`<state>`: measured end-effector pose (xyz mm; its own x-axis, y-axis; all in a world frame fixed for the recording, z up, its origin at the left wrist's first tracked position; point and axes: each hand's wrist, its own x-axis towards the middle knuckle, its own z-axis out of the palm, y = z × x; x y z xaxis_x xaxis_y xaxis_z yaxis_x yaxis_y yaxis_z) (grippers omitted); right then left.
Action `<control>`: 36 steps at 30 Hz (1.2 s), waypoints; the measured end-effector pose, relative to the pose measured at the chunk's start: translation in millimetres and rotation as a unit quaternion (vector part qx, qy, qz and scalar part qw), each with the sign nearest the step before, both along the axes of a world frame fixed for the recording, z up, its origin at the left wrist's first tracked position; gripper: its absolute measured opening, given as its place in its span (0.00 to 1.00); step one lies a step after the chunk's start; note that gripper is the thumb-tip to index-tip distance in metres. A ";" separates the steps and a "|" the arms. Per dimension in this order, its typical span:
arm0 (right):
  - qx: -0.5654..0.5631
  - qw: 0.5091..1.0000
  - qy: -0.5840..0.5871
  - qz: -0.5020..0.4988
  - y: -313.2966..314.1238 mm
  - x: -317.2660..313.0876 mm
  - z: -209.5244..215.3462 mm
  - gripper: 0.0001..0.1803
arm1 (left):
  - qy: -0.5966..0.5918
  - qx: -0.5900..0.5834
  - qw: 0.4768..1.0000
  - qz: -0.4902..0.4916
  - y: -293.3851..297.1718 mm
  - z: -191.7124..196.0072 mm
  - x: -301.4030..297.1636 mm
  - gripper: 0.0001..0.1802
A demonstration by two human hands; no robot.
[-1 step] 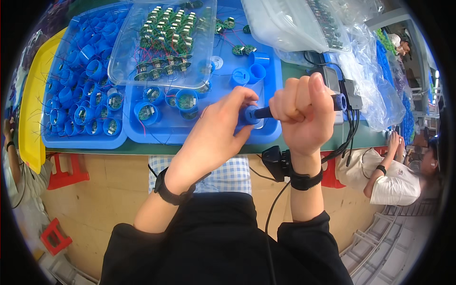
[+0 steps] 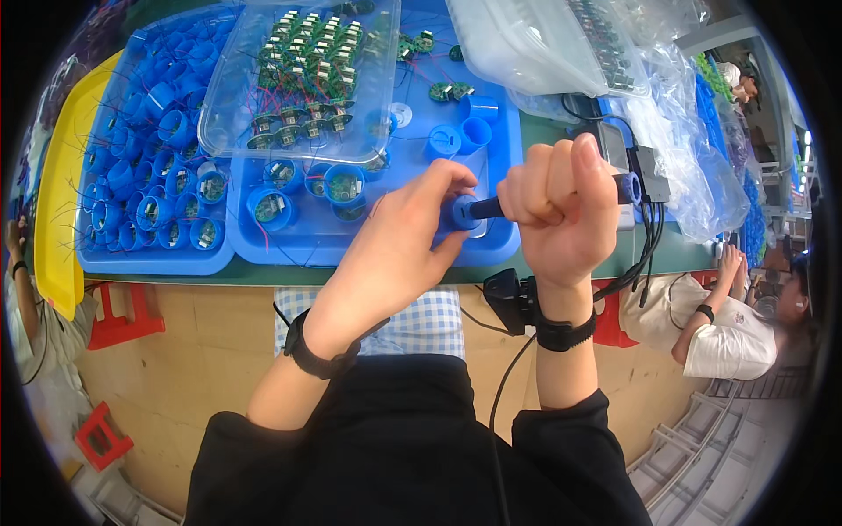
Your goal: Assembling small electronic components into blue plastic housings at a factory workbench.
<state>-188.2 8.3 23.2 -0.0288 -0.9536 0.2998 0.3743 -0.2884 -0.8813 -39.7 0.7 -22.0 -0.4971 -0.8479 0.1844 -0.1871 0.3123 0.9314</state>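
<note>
The fingertips and thumb of my left hand curve around a small blue cup at the front right of the blue tray. My right hand is closed in a fist, thumb up, around a dark rod-shaped tool with a blue ring at its outer end. The tool lies about level, and its inner end meets the blue cup; the contact itself is hard to make out. Behind my left hand stand several blue cups with green circuit boards inside. Farther back are blue cups without visible boards.
A clear plastic box full of wired circuit boards rests over the tray. Another blue tray at left holds many filled cups, beside a yellow tray. Right are black cables and plastic bags. A co-worker sits far right.
</note>
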 end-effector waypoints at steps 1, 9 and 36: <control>0.005 0.999 0.047 -0.002 0.5 -0.5 -0.8 0.24 | -0.005 0.007 1.000 -0.002 -0.2 0.6 0.3 0.23; 0.012 0.998 -0.061 0.005 1.2 -2.0 -14.9 0.15 | -0.037 0.039 0.999 0.007 0.0 1.4 -1.8 0.23; -0.042 0.993 0.110 -0.014 0.4 11.5 -14.3 0.16 | 0.005 0.014 0.999 0.035 2.8 -4.4 -3.8 0.20</control>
